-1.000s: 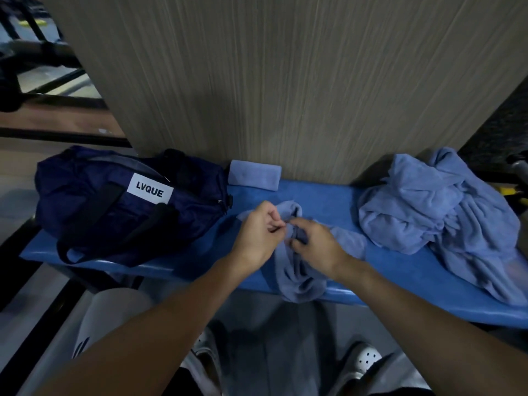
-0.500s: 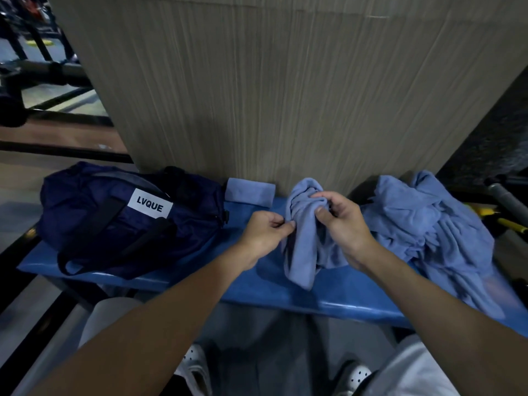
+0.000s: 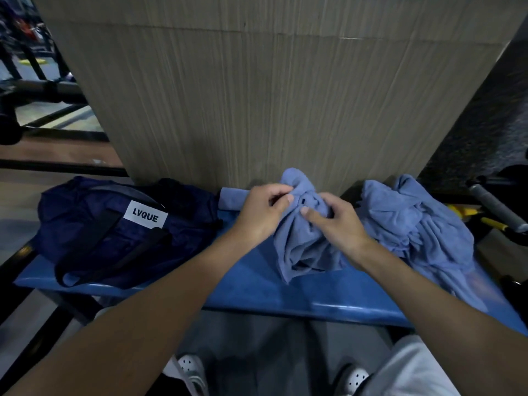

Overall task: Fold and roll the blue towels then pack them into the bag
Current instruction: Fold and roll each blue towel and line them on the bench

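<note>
Towel (image 3: 297,244) between navy bag (image 3: 108,238) and towel heap (image 3: 417,224)

Desk: we see a blue desk (image 3: 285,298) with a glossy front edge, set against the panel.
Panel: a tall beige wood-grain panel (image 3: 257,95) stands upright behind the desk, with faint horizontal seams.
Floor: a grey floor (image 3: 257,338) lies below the desk's front edge.
Shoes: we make out white perforated shoes (image 3: 190,370) on that floor.
Far left: a grey tube (image 3: 57,88) among black bars, blurred.
Far right: a tilted grey handle (image 3: 497,208) near a yellow part (image 3: 463,210); we cannot tell what they belong to.
Wall: a dark speckled wall (image 3: 485,124) stands right of the panel.
</note>
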